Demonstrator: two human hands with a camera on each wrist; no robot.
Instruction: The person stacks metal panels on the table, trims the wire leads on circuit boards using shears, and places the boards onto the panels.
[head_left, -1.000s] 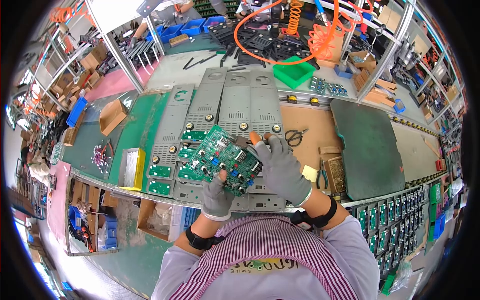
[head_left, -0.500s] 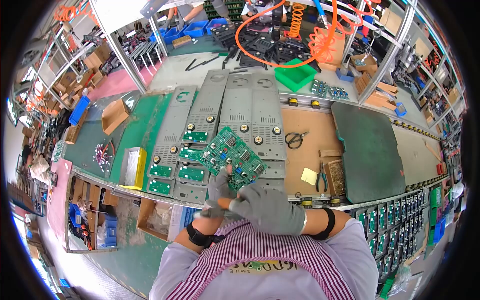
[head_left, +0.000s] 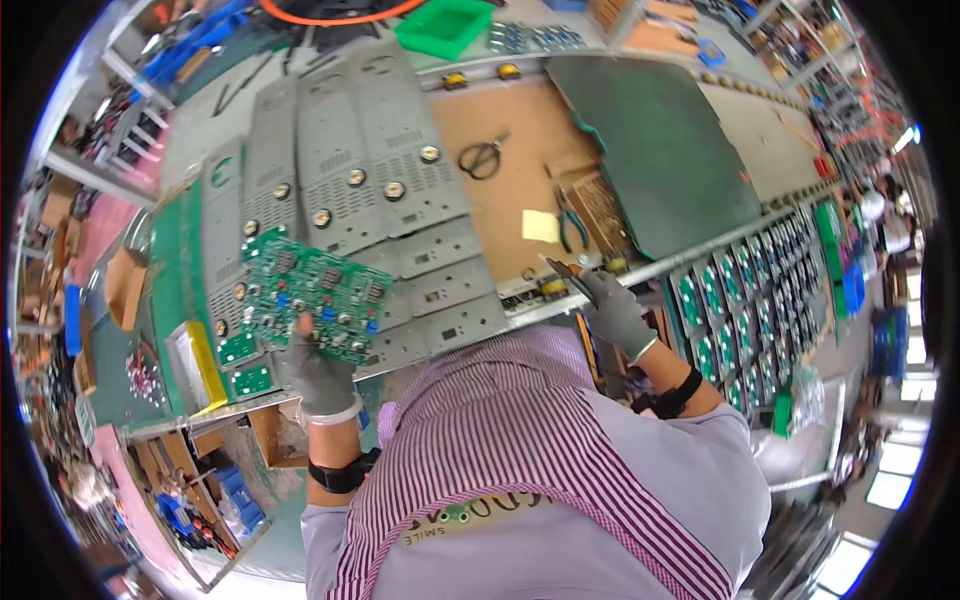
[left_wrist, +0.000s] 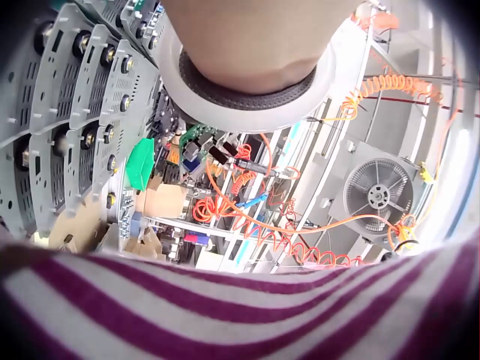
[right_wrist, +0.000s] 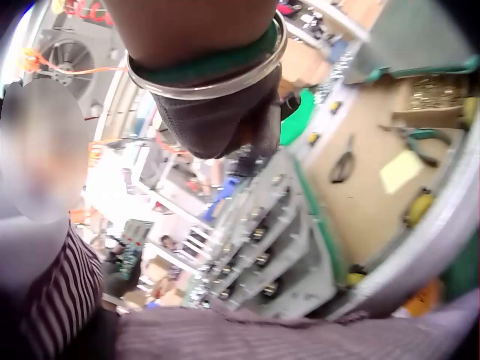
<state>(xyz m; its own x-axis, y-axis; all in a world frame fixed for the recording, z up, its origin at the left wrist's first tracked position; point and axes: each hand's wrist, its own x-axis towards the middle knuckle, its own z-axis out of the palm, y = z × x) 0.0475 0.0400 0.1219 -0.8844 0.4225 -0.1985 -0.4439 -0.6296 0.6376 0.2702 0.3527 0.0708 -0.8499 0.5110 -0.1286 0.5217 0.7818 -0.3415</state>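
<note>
In the head view my gloved left hand (head_left: pixel 318 375) grips a green circuit board (head_left: pixel 320 290) by its near edge, thumb on top. The board carries displays and small parts, and overlaps the grey metal panels (head_left: pixel 345 215). My gloved right hand (head_left: pixel 618 318) is at the bench's front edge, with a slim dark tool (head_left: pixel 572 280) between its fingers; its pale tip points away from me. The left wrist view shows part of the board (left_wrist: pixel 199 142) beyond the cuff, the hand itself hidden. In the right wrist view the glove (right_wrist: pixel 217 124) shows, its fingertips mostly hidden.
Dark-handled scissors (head_left: pixel 482 160), green-handled pliers (head_left: pixel 573 232) and a yellow paper (head_left: pixel 540 226) lie on the brown board. A parts box (head_left: pixel 600 205) stands beside a dark green mat (head_left: pixel 660 150). Racked boards (head_left: pixel 740 290) are at right, a yellow box (head_left: pixel 205 370) at left.
My right hand has left the circuit board, come back toward my body, then swung right to the bench edge. The left hand still holds the board. The head view has turned right.
</note>
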